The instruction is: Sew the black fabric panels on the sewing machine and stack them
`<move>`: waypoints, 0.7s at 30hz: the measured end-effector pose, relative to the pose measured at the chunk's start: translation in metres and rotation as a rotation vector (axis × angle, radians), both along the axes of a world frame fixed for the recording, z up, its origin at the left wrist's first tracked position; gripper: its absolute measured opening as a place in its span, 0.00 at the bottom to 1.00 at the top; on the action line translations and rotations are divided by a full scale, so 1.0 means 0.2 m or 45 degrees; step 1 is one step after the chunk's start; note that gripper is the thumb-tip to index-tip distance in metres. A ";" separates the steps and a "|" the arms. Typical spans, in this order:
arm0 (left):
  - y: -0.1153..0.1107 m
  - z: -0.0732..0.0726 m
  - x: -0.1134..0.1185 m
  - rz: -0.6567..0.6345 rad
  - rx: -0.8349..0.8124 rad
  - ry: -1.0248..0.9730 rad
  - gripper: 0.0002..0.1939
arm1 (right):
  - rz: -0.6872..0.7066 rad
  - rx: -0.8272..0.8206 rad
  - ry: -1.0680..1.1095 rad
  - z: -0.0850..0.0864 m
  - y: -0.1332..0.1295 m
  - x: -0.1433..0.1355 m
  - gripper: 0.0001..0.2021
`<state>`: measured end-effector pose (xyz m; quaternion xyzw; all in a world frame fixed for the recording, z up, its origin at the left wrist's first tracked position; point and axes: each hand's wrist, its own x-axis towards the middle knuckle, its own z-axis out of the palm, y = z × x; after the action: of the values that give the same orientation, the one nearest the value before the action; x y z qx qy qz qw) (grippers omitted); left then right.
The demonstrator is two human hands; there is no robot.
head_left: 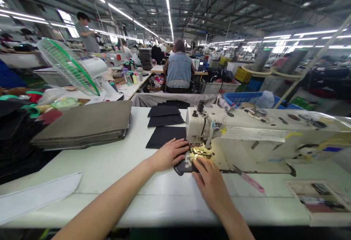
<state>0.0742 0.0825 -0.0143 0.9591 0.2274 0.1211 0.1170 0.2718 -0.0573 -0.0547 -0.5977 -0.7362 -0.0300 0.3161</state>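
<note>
The black panel (161, 137) lies on the desk (161, 205) just left of the sewing machine (246, 150), and I'd want my left grip (168, 154), flat with fingers extended at its near right edge, light and level. My right grip (211, 182) bends beside the lit needle plate (202, 152); I can't tell whether it pinches anything, so gentle pressure, fingertips clear.

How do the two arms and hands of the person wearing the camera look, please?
The left hand and right hand wear no gloves, and no ring shows. The left forearm and right forearm are bare, with no sleeve, watch or bracelet in sight.
</note>
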 end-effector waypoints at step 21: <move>-0.10 0.05 -0.04 0.687 0.156 0.132 0.12 | 0.194 0.347 -0.296 -0.21 0.09 0.16 0.18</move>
<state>0.0658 0.0625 -0.0039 0.8740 0.4726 0.1122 0.0105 0.3029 -0.0397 -0.0975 -0.4846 -0.7999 -0.1743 0.3081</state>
